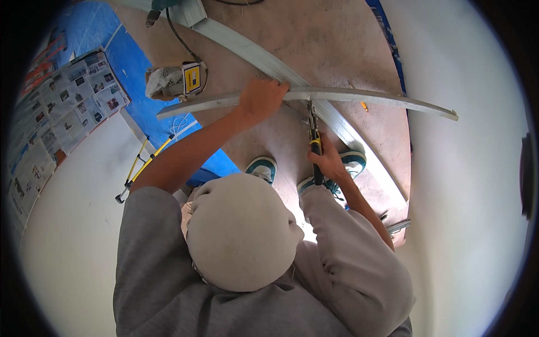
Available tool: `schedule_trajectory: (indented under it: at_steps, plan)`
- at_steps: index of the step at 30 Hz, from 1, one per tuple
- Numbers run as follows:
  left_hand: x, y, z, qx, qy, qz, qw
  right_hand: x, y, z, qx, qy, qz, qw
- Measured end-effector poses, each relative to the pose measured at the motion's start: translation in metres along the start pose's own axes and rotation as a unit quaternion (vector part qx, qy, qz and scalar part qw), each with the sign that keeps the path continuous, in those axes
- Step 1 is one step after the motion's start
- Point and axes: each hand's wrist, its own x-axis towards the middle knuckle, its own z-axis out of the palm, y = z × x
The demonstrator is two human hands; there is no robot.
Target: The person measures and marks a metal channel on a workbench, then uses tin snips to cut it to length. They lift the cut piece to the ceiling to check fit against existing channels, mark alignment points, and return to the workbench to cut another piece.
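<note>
My left hand (261, 100) is closed round a long, thin metal stud (359, 96) that runs crosswise in front of me. In my right hand (331, 161) is a pair of tin snips (315, 135) with black and yellow handles. The snips' jaws meet the near edge of the stud, just right of my left hand; whether they are closed on the metal I cannot tell. Beneath the stud, a wider galvanized metal channel (258, 53) lies slantwise on the floor, from far left to near right.
A small box with a plastic bag (166, 82) sits left of the stud. Blue sheeting (130, 62) and newspaper (73, 98) spread at the left, near a yellow-and-black folding stand (147, 163). A green power tool (163, 5) is at the far edge. A white wall (466, 168) rises on the right.
</note>
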Motion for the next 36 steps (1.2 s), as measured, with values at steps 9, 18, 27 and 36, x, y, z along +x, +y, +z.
schedule_trajectory:
  at_steps: [9,18,27,36]
  plan:
    - [-0.004,0.005,-0.001,-0.064,-0.004,-0.022,0.998,-0.006,-0.016,0.002,-0.045,0.002,0.032,0.999]
    - [0.014,-0.007,-0.018,-0.181,-0.039,-0.026,0.982,-0.015,-0.041,-0.012,-0.042,-0.065,0.089,0.993]
    - [0.015,-0.008,-0.011,-0.131,-0.003,-0.024,0.991,-0.021,-0.060,-0.008,0.060,-0.085,0.100,0.989]
    - [0.019,-0.013,-0.014,-0.100,0.000,-0.008,0.995,-0.019,-0.067,-0.010,0.069,-0.095,0.125,0.985]
